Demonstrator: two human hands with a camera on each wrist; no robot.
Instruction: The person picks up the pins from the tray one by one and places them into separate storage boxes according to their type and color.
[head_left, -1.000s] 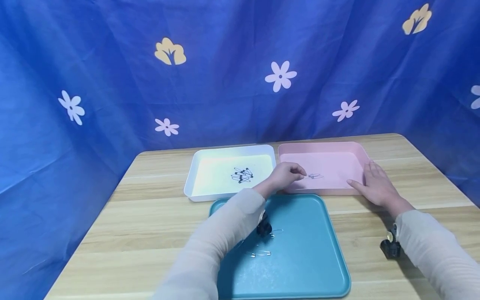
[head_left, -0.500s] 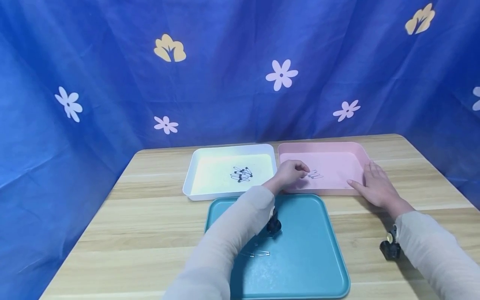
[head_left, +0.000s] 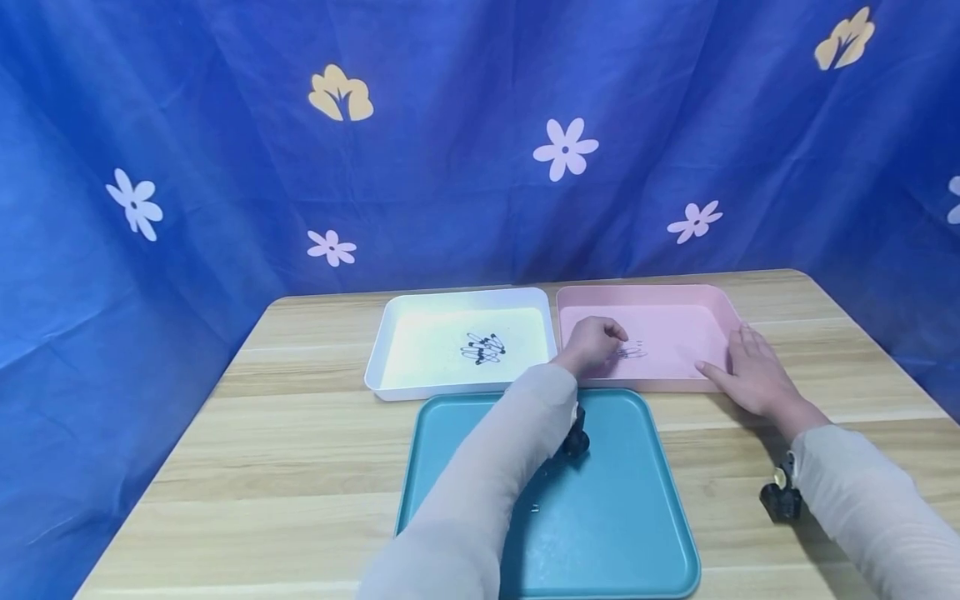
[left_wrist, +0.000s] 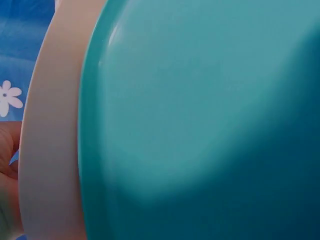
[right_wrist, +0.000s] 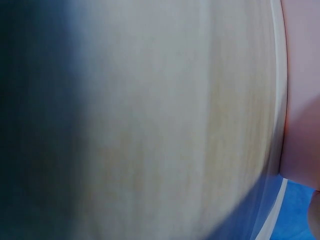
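My left hand (head_left: 596,340) reaches over the left part of the pink tray (head_left: 675,298), fingers curled. A thin safety pin (head_left: 637,342) shows just off its fingertips and appears pinched there. Several silver safety pins (head_left: 632,353) lie on the tray floor beside this hand. In the left wrist view part of the left hand (left_wrist: 7,155) shows behind the tray's outer wall. My right hand (head_left: 752,372) rests on the right front corner of the pink tray, fingers extended along the side wall and thumb over the front rim.
A white tray (head_left: 420,379) to the left holds several black-headed safety pins (head_left: 483,349). In front lies a teal tray (head_left: 600,533), where the left sleeve hides most of the pins and one pin end (head_left: 535,507) shows. All stand on a wooden table (head_left: 247,467) before a blue curtain.
My left hand has shifted a little right and away from me inside the pink tray, its sleeve now covering more of the teal tray's pins. The right hand stays in place.
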